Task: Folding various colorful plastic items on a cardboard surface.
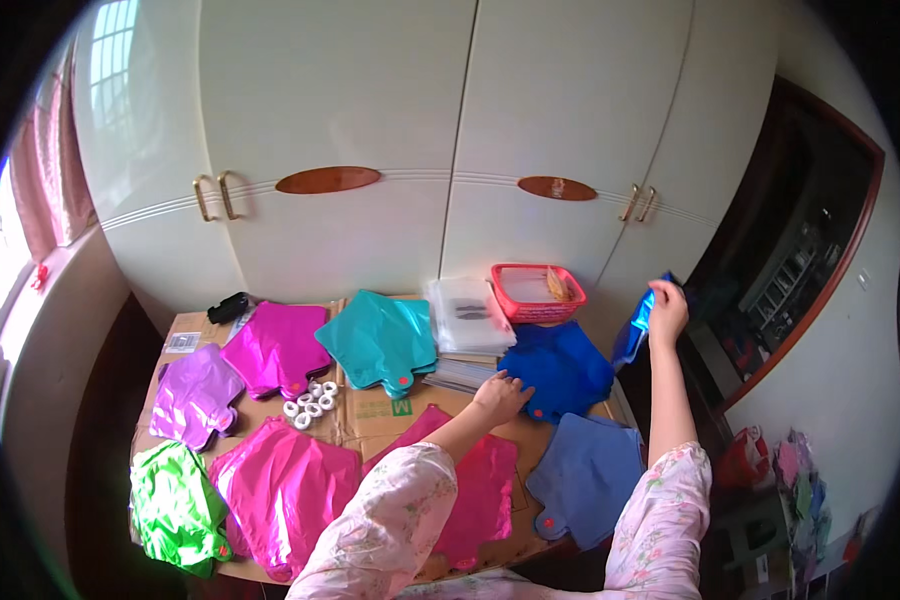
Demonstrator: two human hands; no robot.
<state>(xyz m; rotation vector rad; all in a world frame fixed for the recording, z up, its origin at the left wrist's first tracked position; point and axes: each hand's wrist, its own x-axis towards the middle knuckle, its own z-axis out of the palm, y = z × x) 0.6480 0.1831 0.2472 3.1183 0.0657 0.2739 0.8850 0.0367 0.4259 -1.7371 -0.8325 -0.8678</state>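
My right hand (pixel 668 312) is raised beyond the table's right edge, with its fingers closed on a shiny blue foil balloon (pixel 631 335) that hangs flat and uninflated. On the left edge of a stack of dark blue foil balloons (pixel 562 368) rests my left hand (pixel 503 398), palm down with its fingers apart. Just behind that hand lie clear plastic bags (pixel 467 312) in a pile, over some flat grey-brown pieces (pixel 460 372). A stack of paler blue foil balloons (pixel 590 470) sits nearer to me, and pink foil balloons (pixel 480 490) lie partly under my left forearm.
Teal (pixel 378 340), magenta (pixel 275 345), purple (pixel 198 395), hot pink (pixel 288 485) and green (pixel 175 505) foil balloons cover the cardboard (pixel 375 408). Several white rings (pixel 312 405) lie among them. A red basket (pixel 540 310) stands behind, before white cabinets (pixel 350 240).
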